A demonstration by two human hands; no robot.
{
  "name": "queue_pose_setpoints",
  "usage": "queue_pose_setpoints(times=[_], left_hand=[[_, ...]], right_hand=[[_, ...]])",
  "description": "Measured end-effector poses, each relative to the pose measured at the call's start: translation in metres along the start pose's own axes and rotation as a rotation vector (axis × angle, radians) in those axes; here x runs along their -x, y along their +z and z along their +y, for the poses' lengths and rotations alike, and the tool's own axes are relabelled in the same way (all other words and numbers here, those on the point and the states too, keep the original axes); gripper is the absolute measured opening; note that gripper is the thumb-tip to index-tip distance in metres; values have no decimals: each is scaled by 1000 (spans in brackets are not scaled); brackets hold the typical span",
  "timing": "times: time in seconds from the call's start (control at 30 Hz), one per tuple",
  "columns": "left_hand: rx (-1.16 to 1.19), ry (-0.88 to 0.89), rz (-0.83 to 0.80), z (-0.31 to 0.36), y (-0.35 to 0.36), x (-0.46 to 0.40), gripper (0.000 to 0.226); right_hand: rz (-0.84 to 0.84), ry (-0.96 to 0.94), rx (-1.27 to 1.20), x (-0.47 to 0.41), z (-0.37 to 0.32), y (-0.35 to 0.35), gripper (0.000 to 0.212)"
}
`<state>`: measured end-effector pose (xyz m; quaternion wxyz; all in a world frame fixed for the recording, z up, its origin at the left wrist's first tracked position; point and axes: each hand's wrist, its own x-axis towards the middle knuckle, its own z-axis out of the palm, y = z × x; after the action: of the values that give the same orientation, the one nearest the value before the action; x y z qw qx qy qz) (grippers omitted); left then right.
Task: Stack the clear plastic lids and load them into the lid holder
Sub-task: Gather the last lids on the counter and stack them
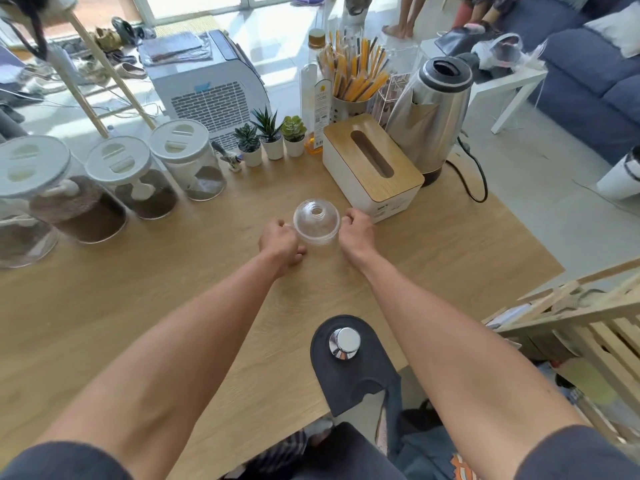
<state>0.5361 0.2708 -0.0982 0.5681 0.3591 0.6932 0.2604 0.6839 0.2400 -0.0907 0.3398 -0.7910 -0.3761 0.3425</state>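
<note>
A stack of clear dome-shaped plastic lids (316, 221) stands on the wooden table (173, 306), in the middle of the view. My left hand (281, 242) grips its left rim with curled fingers. On the opposite rim, my right hand (358, 230) pinches the stack. The top lid has a round hole in its crown. How many lids are nested I cannot tell. No lid holder is clearly visible.
Three white-lidded jars (117, 181) line the left. Small potted succulents (270, 138), a wood-topped tissue box (372, 168), a steel kettle (433, 109) and a straw holder (353, 81) stand behind. A dark mat with a metal tamper (344, 342) lies near the front edge.
</note>
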Motion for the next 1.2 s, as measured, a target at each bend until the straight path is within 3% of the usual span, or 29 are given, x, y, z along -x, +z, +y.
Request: queue_pose_setpoints(times=[0.07, 0.2, 0.3, 0.43, 0.57, 0.67, 0.77, 0.93, 1.07, 1.2], left_hand=[[35, 32, -28, -1, 1, -2, 41], [39, 25, -51, 2, 6, -1, 16], [35, 28, 14, 2, 8, 2, 37], [50, 73, 71, 0, 4, 6, 42], [118, 56, 84, 2, -5, 15, 29], [159, 58, 111, 0, -21, 21, 43], [241, 58, 103, -1, -39, 31, 34], [341, 111, 121, -5, -87, 50, 18], [418, 137, 186, -15, -151, 67, 18], [484, 192, 229, -37, -231, 96, 17]], right_hand=[[-9, -5, 1, -2, -1, 4, 36], [-22, 29, -67, -7, -5, 12, 26], [-51, 75, -135, -6, -7, 13, 34], [-48, 45, -162, -1, -9, 10, 34], [-56, 34, -189, 4, -12, 11, 31], [-85, 8, -211, 15, -20, 13, 26], [-144, -24, -242, 30, -33, 12, 25], [-243, -108, -259, 56, -63, 29, 24], [-369, -206, -220, 86, -96, 69, 39], [-476, -300, -194, 135, -128, 129, 31]])
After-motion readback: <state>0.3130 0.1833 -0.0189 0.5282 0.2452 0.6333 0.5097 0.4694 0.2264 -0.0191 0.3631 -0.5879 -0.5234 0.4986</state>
